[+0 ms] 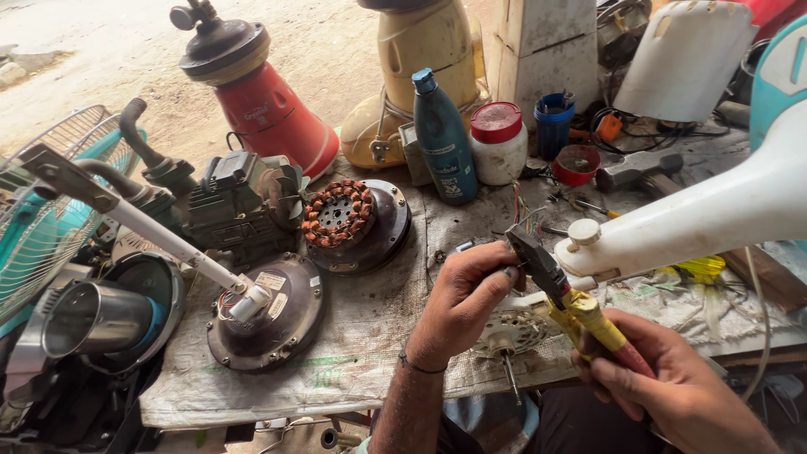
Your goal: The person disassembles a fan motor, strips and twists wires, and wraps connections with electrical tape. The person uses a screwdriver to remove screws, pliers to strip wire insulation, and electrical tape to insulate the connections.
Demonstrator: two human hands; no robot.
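Down at the near edge of the desk (pixel 336 361), the right hand (pixel 672 391) is clamped around the yellow-and-red handles of a pair of pliers (pixel 559 290), whose dark head points up toward the white fan body (pixel 714 214). Just beside it, the left hand (pixel 462 298) pinches thin wires (pixel 525 220) at the plier tip. Farther back stand a copper-wound stator (pixel 339 213) and a teal bottle (pixel 443 139).

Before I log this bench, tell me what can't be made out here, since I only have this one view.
- Head view: tips of the yellow-handled pliers, hidden by the left hand.
- White fan body: cut off by the right edge.
- Thin wires: too small to follow.
- Cream mixer base: top cropped.
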